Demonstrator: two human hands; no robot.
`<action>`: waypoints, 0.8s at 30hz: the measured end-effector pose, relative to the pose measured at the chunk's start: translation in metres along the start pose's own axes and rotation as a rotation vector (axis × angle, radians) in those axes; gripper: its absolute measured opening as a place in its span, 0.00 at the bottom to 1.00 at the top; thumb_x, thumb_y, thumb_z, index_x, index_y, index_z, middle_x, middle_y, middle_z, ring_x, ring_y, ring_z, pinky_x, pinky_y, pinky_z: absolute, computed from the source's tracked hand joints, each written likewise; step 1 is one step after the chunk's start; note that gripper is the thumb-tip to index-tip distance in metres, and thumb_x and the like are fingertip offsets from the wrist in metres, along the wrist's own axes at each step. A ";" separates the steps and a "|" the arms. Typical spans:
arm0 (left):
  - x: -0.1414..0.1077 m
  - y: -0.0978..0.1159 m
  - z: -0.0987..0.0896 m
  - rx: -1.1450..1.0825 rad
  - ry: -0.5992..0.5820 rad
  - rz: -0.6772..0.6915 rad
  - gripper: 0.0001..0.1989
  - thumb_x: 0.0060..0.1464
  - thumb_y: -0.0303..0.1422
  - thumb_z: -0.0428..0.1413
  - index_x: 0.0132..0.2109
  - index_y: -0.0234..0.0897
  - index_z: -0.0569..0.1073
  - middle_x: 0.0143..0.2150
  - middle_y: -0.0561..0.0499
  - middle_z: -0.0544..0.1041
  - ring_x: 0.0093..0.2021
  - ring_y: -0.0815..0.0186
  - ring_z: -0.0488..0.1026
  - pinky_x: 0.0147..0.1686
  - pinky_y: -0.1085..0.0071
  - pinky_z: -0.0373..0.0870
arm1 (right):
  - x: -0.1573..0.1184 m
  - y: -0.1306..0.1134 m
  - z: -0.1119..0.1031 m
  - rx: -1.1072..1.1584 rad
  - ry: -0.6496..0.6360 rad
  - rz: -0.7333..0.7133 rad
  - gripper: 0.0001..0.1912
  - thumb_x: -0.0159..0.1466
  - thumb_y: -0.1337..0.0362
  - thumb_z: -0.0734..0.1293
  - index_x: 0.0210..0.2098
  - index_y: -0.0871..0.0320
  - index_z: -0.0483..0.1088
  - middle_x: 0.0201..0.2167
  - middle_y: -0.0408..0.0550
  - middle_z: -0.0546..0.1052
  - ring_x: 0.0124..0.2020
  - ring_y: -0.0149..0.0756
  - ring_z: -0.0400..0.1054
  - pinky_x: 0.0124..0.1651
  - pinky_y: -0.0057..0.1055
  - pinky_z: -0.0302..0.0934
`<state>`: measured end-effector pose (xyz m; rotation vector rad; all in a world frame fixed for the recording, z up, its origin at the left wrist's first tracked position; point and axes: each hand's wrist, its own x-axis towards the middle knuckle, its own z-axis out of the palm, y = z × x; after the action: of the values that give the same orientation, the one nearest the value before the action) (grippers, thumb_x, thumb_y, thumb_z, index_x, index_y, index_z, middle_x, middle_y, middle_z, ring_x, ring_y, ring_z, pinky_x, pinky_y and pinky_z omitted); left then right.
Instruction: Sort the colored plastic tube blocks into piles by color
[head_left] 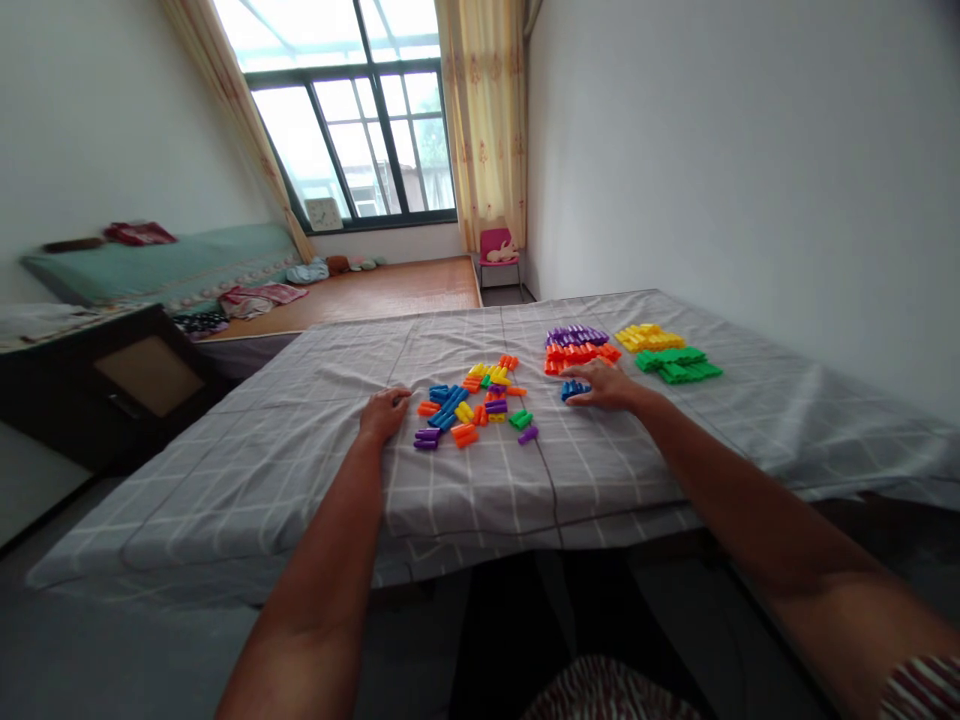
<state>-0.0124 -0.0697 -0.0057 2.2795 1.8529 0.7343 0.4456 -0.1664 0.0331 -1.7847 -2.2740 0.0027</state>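
Flanking the mixed pile [481,415]: left hand [384,413] close by, right hand [602,385] at the blue group [574,390]

The left hand rests on the cloth [300,440] just left of the mixed pile, palm down, fingers loosely bent, with nothing seen in it. It is the nearer hand to the pile. Within the pile, the long blue pieces [448,408] slant from near left to far right; the other pieces point various ways. At the pile's near right edge, a lone purple piece [528,435] slants similarly.

Right of the pile, the blue group lies under the right hand's fingertips. That hand reaches in from the right, fingers slightly spread and bent; whether they pinch a piece, I cannot tell. The group's long axis is partly hidden too. Right of the pile and farther off lie the orange group [574,356] and purple group [576,335], then the yellow group [649,337] and green group [679,364].
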 end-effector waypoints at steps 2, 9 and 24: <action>-0.002 0.002 -0.001 0.004 0.002 -0.002 0.13 0.55 0.33 0.51 0.45 0.45 0.77 0.52 0.54 0.76 0.54 0.64 0.70 0.55 0.70 0.63 | 0.003 -0.003 0.007 0.006 -0.018 0.013 0.27 0.55 0.51 0.70 0.53 0.50 0.71 0.47 0.50 0.77 0.49 0.47 0.68 0.50 0.43 0.61; -0.008 0.011 -0.007 0.022 -0.004 0.008 0.15 0.55 0.31 0.50 0.46 0.43 0.78 0.52 0.52 0.77 0.54 0.63 0.70 0.56 0.69 0.63 | 0.005 0.011 0.007 0.111 -0.053 -0.014 0.24 0.53 0.52 0.70 0.48 0.52 0.74 0.40 0.47 0.78 0.41 0.40 0.71 0.43 0.34 0.64; -0.008 0.004 0.001 -0.022 0.025 0.002 0.14 0.55 0.33 0.51 0.45 0.42 0.78 0.50 0.51 0.77 0.52 0.62 0.70 0.54 0.68 0.63 | 0.079 -0.196 0.039 0.066 -0.020 -0.468 0.15 0.62 0.65 0.65 0.49 0.57 0.73 0.49 0.54 0.74 0.51 0.42 0.67 0.54 0.36 0.59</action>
<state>-0.0094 -0.0780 -0.0079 2.2702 1.8439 0.7832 0.2333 -0.1342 0.0414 -1.1896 -2.6143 0.0099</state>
